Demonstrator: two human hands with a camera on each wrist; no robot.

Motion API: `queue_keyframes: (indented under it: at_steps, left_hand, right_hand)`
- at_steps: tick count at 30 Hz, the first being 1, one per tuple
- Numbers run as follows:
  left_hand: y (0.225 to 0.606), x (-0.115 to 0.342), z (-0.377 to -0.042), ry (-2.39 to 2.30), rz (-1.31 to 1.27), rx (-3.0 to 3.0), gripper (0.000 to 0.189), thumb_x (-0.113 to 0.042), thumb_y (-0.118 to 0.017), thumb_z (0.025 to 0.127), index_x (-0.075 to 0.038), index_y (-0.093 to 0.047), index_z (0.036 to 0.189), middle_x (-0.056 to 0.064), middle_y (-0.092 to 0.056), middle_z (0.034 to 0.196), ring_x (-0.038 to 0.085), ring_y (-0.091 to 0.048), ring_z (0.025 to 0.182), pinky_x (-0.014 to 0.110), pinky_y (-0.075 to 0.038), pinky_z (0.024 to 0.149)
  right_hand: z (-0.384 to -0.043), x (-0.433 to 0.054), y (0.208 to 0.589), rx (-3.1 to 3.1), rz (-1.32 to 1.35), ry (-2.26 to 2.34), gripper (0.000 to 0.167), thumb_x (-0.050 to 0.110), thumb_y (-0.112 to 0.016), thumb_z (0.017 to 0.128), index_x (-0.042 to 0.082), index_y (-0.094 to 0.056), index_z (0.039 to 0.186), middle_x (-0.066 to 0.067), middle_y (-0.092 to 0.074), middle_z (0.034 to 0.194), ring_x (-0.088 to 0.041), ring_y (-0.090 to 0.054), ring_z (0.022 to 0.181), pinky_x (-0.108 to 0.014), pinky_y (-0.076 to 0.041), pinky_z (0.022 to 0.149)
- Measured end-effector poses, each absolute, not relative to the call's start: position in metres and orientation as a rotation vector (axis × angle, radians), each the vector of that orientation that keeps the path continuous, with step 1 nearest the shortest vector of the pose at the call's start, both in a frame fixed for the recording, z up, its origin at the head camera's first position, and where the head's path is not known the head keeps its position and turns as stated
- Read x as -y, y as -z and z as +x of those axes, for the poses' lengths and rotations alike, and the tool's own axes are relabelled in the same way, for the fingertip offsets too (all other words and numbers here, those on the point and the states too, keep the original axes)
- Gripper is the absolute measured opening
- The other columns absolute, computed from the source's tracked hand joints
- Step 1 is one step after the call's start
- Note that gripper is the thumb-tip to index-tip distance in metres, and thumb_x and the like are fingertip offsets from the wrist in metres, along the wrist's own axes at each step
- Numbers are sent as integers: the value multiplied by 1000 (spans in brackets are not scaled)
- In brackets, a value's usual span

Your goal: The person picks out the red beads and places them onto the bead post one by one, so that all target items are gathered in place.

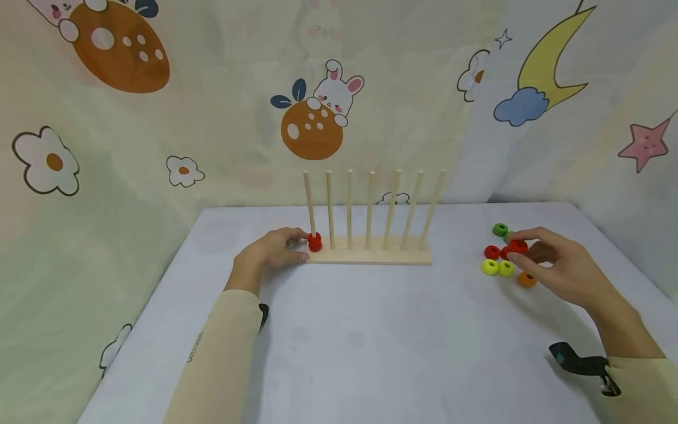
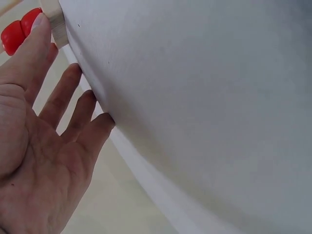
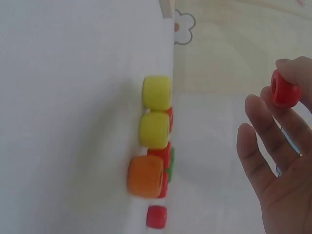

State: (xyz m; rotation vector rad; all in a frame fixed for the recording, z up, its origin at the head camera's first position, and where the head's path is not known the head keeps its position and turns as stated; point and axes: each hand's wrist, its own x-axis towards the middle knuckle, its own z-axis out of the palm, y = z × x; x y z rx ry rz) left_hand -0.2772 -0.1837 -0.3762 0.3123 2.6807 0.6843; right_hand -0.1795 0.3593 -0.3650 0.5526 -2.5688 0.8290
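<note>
A wooden peg stand [image 1: 371, 257] with several upright pegs stands toward the back of the table. Two red beads [image 1: 315, 242] are stacked on its leftmost peg. My left hand [image 1: 270, 247] holds the stand's left end between thumb and index finger, beside those beads; the other fingers extend loosely in the left wrist view. Over at the right, my right hand [image 1: 569, 268] pinches a red bead [image 3: 285, 89] between thumb and index finger. That bead is raised above a group of loose beads, its hole showing in the right wrist view.
The loose group holds green beads [image 1: 500, 229], red beads [image 1: 492, 252], yellow beads [image 1: 489, 267] and an orange bead [image 1: 527, 280]. They lie close together on the white table [image 1: 360, 341]. A patterned cloth [image 1: 228, 106] hangs behind the table.
</note>
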Motion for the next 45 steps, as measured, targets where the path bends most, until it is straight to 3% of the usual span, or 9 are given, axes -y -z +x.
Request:
queue_keyframes:
  at_steps: [4, 13, 19, 26, 35, 45]
  left_hand:
    - [375, 185, -277, -670, 320, -2694, 58, -37, -70, 97, -25, -50, 150, 10, -51, 151, 33, -41, 144, 60, -32, 118]
    - [376, 188, -276, -671, 307, -2674, 58, -37, -70, 97, -26, -50, 150, 11, -49, 153, 33, -39, 146, 61, -31, 119]
    - [376, 187, -276, -710, 286, -2682, 59, -38, -70, 97, -27, -50, 151, 10, -49, 154, 33, -38, 147, 61, -31, 119]
    - [378, 188, -278, -705, 280, -2682, 58, -43, -68, 97, -28, -50, 151, 9, -48, 155, 33, -38, 147, 61, -31, 119]
    - [377, 185, -276, -711, 281, -2676, 55, -44, -68, 97, -28, -52, 148, 10, -47, 157, 34, -37, 148, 62, -30, 119]
    - [373, 181, -275, -689, 271, -2679, 53, -39, -71, 95, -28, -53, 145, 11, -49, 154, 33, -40, 146, 61, -32, 118]
  right_hand:
    - [-189, -344, 354, 2554, 605, -856, 45, -4, -82, 81, 12, -69, 121, 10, -71, 84, 1, -66, 70, -13, -48, 58]
    - [-205, -302, 330, 2511, 784, -866, 38, -2, -79, 85, 11, -70, 119, 9, -72, 92, -4, -69, 68, -10, -50, 70]
    - [-210, -272, 320, 2550, 781, -948, 35, 6, -77, 91, 17, -70, 123, 3, -71, 101, -6, -68, 76, -15, -50, 74]
    - [-211, -250, 315, 2566, 801, -919, 36, 9, -78, 91, 20, -70, 124, 7, -71, 100, -7, -67, 77, -19, -49, 76]
    - [-220, -242, 305, 2463, 936, -919, 44, 1, -79, 87, 16, -68, 127, 4, -71, 101, -7, -66, 77, -13, -51, 72]
    - [-225, -232, 292, 2355, 920, -985, 44, -4, -78, 87, 10, -67, 127, 1, -71, 107, -1, -66, 81, -9, -52, 77]
